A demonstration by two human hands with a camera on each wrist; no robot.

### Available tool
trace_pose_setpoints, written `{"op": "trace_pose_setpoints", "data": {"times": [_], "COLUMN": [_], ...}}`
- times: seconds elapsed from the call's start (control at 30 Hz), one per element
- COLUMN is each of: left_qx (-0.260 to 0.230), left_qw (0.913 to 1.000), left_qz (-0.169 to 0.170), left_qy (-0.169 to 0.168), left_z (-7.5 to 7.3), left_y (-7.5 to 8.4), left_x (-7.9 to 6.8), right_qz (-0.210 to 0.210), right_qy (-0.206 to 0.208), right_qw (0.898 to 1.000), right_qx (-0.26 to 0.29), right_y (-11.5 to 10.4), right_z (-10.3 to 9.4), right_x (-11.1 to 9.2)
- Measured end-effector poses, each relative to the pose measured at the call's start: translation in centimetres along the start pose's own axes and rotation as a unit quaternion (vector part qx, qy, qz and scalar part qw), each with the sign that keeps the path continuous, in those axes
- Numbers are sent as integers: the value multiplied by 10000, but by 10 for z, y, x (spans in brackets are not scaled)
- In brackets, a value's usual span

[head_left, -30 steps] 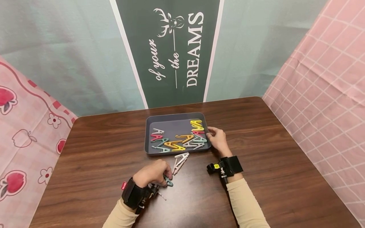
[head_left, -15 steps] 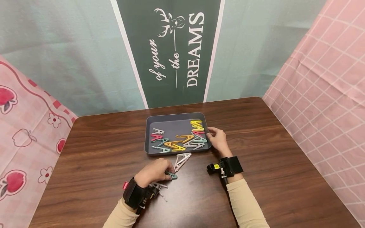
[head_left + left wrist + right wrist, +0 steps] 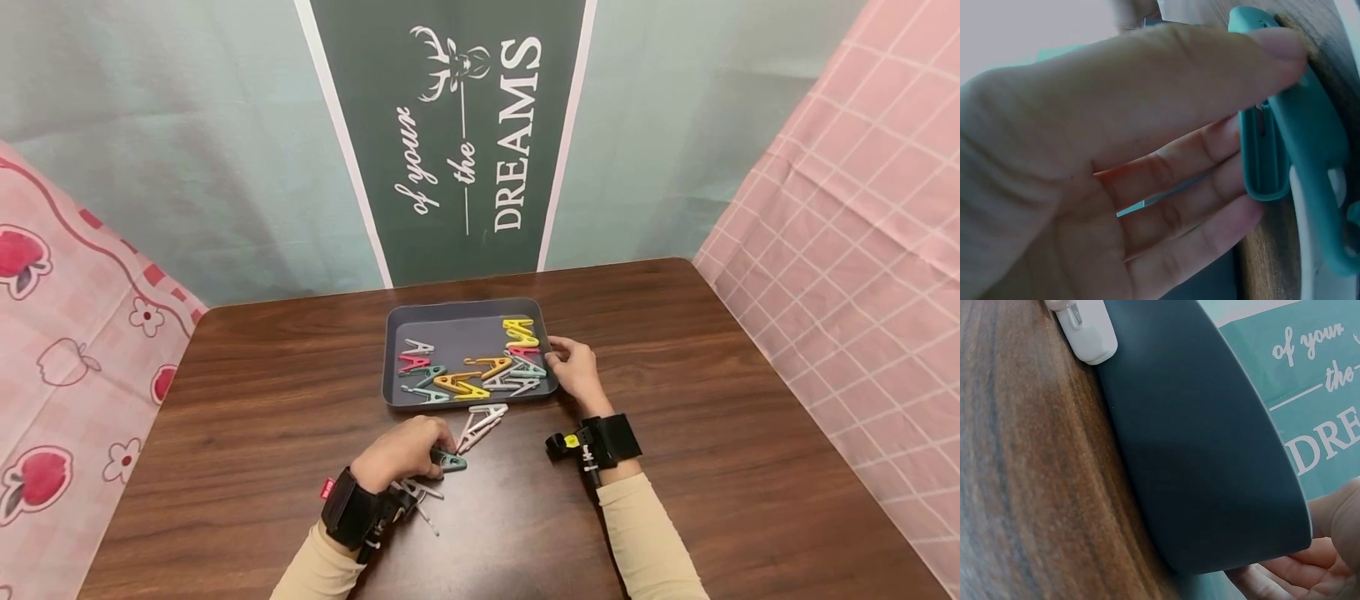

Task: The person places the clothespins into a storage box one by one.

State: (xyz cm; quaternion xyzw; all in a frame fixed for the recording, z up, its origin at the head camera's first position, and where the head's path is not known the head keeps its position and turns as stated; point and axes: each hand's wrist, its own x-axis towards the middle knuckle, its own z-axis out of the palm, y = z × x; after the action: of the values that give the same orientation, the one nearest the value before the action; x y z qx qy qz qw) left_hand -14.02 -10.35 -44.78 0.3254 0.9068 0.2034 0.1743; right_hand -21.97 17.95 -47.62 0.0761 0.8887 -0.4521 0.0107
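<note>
My left hand (image 3: 405,454) pinches a teal clothespin (image 3: 452,461) low over the table, just in front of the tray. In the left wrist view, the thumb presses across that clothespin (image 3: 1310,125) while the other fingers lie behind it. A white clothespin (image 3: 489,410) and a pink clothespin (image 3: 478,432) lie together beyond the fingertips. My right hand (image 3: 576,372) holds the right side of the dark grey tray (image 3: 450,332), thumb at the rim and fingers along the outer wall, as the right wrist view shows at the tray's corner (image 3: 1260,512).
Several clothespins in yellow, orange, red, teal and white lie in the tray, such as a yellow clothespin (image 3: 472,391) by the near wall. Pale clothespins (image 3: 423,490) lie beside the left wrist. Behind the wooden table (image 3: 712,417) hangs a printed curtain (image 3: 465,167).
My left hand has moved slightly forward and right with the teal clothespin. The white and pink clothespins have shifted a little to the right. The right hand stays at the tray.
</note>
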Motion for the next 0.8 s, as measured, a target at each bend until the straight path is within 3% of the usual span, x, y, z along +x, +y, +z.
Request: {"op": "trace_pose_setpoints", "data": {"times": [0.3,0.8], "left_qx": [-18,16], "left_qw": [10000,9995], "left_qz": [81,294], "left_qy": [31,135], "left_z": [4,-4], "left_y": [0,-2], "left_x": [4,-3], "right_qz": [0,-36], "right_qy": [109,58], "right_qw": [9999,10000], "right_qx": [-65,24], "right_y": [6,2], "right_z": [-3,2], "right_x": [-1,1]}}
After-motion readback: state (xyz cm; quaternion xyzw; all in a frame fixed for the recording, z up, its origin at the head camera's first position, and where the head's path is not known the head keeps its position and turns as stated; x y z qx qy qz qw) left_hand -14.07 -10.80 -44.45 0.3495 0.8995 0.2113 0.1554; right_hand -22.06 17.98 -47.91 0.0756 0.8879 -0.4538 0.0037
